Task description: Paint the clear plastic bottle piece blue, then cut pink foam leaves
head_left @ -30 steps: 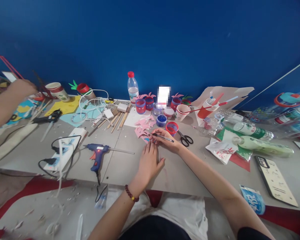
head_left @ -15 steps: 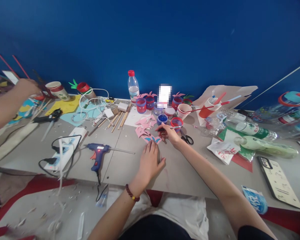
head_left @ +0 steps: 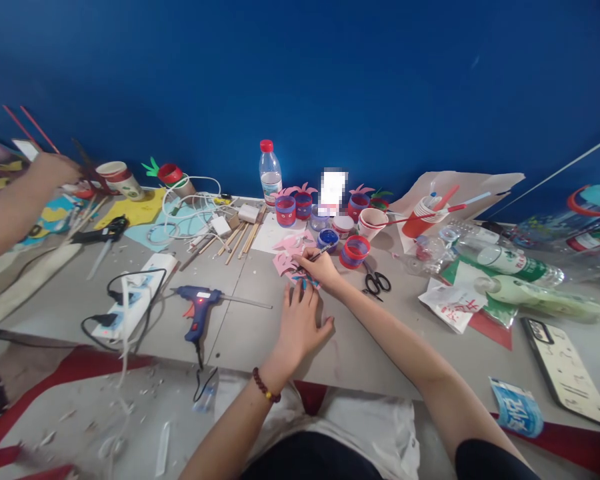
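Observation:
My left hand lies flat on the table with its fingers spread, the fingertips holding down the lower edge of a pink paper cutout that bears blue marks. Just above those fingers, my right hand pinches a thin paintbrush, its lower end over the cutout and partly hidden by the hand. Behind the right hand stands an open jar of blue paint. Beside that jar is a red and blue ring-shaped cup.
A glue gun with a lit red light and a power strip lie left. Scissors, a paper cup, plastic bottles and a phone are right. Another person's hand works at far left.
My right hand has moved left and slightly down with the paintbrush, from beside the paint jar to over the pink cutout. My left hand stays on the paper, its fingers a little more spread.

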Demonstrator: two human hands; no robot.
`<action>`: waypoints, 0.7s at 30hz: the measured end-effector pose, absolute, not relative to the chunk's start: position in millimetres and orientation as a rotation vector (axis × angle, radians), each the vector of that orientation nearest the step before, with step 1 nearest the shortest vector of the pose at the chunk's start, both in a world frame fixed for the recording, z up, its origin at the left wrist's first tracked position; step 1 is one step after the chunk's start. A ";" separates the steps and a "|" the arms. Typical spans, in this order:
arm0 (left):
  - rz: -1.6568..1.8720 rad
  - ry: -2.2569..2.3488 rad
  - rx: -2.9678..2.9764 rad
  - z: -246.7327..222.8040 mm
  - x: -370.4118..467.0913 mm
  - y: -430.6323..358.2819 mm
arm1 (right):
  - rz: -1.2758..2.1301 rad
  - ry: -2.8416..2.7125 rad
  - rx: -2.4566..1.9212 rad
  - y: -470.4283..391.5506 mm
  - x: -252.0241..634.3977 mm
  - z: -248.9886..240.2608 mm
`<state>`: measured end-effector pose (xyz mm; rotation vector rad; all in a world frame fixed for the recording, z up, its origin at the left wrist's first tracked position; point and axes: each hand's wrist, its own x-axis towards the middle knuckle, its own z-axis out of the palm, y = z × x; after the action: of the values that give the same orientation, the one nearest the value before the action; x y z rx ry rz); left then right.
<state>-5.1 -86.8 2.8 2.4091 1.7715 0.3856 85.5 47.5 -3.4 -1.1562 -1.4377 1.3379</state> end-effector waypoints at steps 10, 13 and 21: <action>0.396 1.745 2.366 0.0 -6.2 -86.0 | 1.211 -1.458 -1.196 44.0 79.5 -12.2; 0.411 1.741 2.363 -0.8 -6.6 -85.9 | 1.204 -1.476 -1.209 43.8 79.6 -12.0; 0.392 1.740 2.354 1.3 -6.8 -86.1 | 1.213 -1.516 -1.217 44.2 80.3 -9.9</action>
<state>-6.8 -86.1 1.3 2.3541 1.7402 0.3918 80.3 44.2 -9.9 -1.2166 -1.5164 1.2129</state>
